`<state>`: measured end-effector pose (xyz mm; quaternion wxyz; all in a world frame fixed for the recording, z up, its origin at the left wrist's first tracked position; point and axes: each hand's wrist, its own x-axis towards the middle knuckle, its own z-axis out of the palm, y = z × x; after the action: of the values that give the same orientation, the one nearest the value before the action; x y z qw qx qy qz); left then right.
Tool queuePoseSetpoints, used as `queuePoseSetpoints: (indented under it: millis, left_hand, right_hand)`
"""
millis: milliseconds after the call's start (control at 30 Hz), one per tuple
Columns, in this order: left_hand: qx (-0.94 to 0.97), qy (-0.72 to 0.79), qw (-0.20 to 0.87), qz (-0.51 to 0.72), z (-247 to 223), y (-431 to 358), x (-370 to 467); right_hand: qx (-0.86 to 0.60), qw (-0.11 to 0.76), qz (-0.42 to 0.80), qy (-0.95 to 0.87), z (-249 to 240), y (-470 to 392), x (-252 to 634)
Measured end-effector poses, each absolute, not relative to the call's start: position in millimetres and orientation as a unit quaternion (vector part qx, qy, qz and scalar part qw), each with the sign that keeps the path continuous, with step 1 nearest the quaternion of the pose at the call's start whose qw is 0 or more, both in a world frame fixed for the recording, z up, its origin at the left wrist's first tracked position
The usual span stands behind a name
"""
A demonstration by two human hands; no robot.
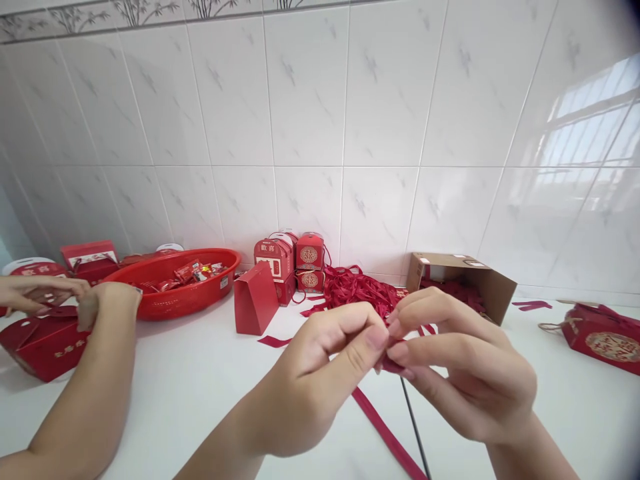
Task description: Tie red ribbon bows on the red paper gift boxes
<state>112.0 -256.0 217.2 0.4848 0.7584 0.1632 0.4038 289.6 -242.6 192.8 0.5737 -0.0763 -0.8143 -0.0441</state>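
Head view: I log the left hand (320,383) and right hand (465,373) meeting, fingertips pinched narrow on a dark-red ribbon (393,365), above the front part of the worktop (200,407). Near its left edge, a co-worker's hand (53,291) is at a red box (55,343). Toward the back edge, I see a red basin (185,300), a ribbon heap (357,288) and an open carton (495,283).

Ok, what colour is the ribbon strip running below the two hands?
Deep red ribbon strip, plain; clearest in the head view.

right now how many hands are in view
4: left hand and right hand, together at centre; co-worker's far hand and near hand, at a red box, picture's left.
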Motion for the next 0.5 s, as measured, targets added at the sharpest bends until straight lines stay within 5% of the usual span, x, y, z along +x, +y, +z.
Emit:
queuePoseSetpoints:
  millis: [233, 333, 400, 500]
  left_hand:
    - [0.769, 0.344, 0.258, 0.473, 224.2, -214.6, 71.9]
    - [0.573, 0.492, 0.08, 0.651, 210.3, -157.4, 33.6]
    - [0.454, 0.604, -0.02, 0.655, 191.3, -121.6, 10.7]
    - [0.49, 0.621, 0.05, 0.609, 157.2, -89.8, -12.1]
  right_hand:
    - [-0.083, 0.574, -0.007, -0.815, 191.5, -244.8, 288.7]
    - [-0.087, 0.58, 0.024, -0.81, 193.1, -247.9, 286.4]
    - [-0.081, 0.588, 0.03, -0.804, 194.9, -251.1, 284.4]
    - [-0.069, 0.599, 0.026, -0.798, 196.9, -255.2, 282.4]
